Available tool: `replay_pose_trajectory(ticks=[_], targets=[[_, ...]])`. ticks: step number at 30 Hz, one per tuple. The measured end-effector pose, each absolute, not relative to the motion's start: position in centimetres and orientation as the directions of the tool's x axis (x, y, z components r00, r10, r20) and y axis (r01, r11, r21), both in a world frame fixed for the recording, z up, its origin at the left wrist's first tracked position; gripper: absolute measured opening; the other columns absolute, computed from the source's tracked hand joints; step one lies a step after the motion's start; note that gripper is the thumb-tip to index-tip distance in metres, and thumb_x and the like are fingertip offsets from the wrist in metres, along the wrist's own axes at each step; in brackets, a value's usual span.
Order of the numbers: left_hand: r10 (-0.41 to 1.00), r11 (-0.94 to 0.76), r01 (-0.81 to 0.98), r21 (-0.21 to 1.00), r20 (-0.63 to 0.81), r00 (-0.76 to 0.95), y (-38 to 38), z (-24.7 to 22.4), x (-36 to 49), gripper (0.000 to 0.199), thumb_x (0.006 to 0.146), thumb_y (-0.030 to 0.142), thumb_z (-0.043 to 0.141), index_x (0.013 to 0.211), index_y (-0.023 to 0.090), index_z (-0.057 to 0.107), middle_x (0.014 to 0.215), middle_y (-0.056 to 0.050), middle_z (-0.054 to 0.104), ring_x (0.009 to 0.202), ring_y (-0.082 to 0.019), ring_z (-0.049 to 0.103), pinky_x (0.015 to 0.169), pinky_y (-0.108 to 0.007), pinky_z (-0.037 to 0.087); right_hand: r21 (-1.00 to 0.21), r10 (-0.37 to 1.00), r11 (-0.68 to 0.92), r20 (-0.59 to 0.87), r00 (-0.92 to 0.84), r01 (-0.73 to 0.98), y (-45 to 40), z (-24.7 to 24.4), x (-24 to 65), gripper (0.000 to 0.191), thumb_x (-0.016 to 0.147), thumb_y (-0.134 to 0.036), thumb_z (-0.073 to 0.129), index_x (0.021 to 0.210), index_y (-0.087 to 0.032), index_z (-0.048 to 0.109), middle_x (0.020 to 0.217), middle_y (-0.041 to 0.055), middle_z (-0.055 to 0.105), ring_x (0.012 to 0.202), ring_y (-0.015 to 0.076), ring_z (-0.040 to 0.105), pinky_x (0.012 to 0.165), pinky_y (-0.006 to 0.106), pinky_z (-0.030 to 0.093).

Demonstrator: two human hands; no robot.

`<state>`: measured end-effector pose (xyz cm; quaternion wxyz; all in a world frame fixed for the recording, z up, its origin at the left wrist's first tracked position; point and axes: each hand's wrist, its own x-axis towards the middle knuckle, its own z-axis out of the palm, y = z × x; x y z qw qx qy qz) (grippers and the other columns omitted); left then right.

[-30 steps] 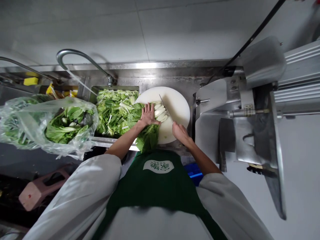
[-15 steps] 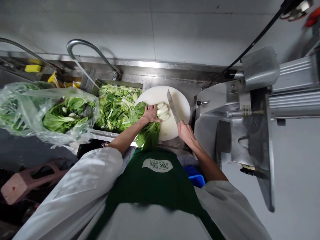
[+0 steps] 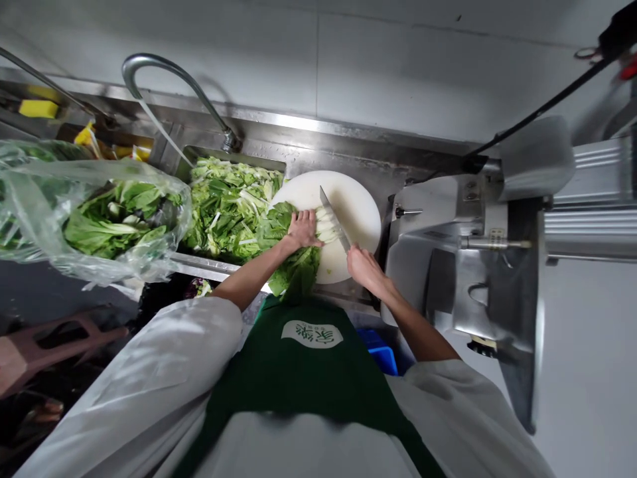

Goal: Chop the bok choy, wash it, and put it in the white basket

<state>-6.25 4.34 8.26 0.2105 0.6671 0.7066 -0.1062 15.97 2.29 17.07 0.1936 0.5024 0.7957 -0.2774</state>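
A bunch of leafy greens (image 3: 300, 267) with pale stalks lies across a round white cutting board (image 3: 359, 199), its leaves hanging over the near left edge. My left hand (image 3: 302, 229) presses down on the bunch where leaves meet stalks, fingers bent over it. In my right hand (image 3: 365, 267) is the handle of a kitchen knife (image 3: 334, 216). Its blade stands at the stalks, just right of my left fingers. Whether the edge has gone into them I cannot tell. Cut greens (image 3: 226, 209) fill the sink left of the board.
A curved faucet (image 3: 174, 66) arches over the sink. Farther left sits a clear plastic bag (image 3: 169, 255) of whole greens. A large metal slicing machine (image 3: 418, 232) stands close on the right. Below the counter are a blue bin (image 3: 381, 355) and a pink stool (image 3: 30, 352).
My right hand has brought the knife left, from beside the stalks onto them. My left hand stays on the bunch. The whole view has shifted slightly.
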Motion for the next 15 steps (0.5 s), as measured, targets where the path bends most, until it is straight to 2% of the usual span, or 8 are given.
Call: replay_pose_trajectory(ticks=[6, 15], targets=[[0.903, 0.098, 0.985, 0.143, -0.429, -0.027, 4.5, 7.8, -6.3, 0.132, 0.064, 0.067, 0.083, 0.161, 0.002, 0.023, 0.154, -0.029, 0.041, 0.143, -0.044, 0.036, 0.125, -0.054, 0.016, -0.253, 0.664, 0.356, -0.609, -0.434, 0.900, 5.1, 15.3, 13.8, 0.034, 0.109, -0.019, 0.032, 0.118, -0.006, 0.062, 0.108, 0.0226, 0.073, 0.107, 0.0294, 0.073, 0.087, 0.029, 0.050], [0.896, 0.096, 0.985, 0.141, -0.443, -0.024, 4.3, 8.7, -6.3, 0.126, 0.063, 0.061, 0.086, 0.160, 0.008, 0.025, 0.152, -0.026, 0.044, 0.141, -0.041, 0.039, 0.124, -0.053, 0.019, -0.276, 0.726, 0.329, -0.538, -0.428, 0.903, 6.6, 11.0, 12.0, 0.038, 0.111, -0.024, 0.029, 0.122, -0.008, 0.062, 0.118, 0.0200, 0.072, 0.111, 0.0253, 0.070, 0.092, 0.027, 0.048]])
